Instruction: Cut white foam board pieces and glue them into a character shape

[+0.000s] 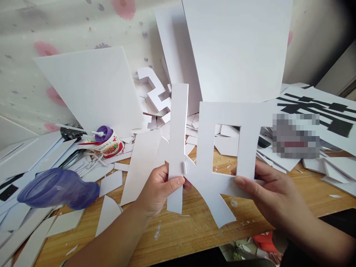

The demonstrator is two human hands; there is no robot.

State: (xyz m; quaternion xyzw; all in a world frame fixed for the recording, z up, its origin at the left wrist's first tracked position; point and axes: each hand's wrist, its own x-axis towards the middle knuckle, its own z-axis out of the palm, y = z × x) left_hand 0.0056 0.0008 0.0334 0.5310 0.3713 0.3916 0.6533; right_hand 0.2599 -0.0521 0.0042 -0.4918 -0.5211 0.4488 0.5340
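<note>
One white board cut-out [206,148], raised above the wooden table [161,243]: left hand [160,185] pinching the lower part of its upright strip between thumb and fingers, right hand [268,191] gripping the bottom right corner of its square frame. Cutting of outline and opening, apparently done; side walls, as on the white walled form [155,98] beyond the left fingertips, seemingly outstanding; join between strip and frame, uncertain. Also listed: offcuts [111,184] and purple container [58,189] left of the left fingers, black-patterned sheet [339,128] beyond the right.
</note>
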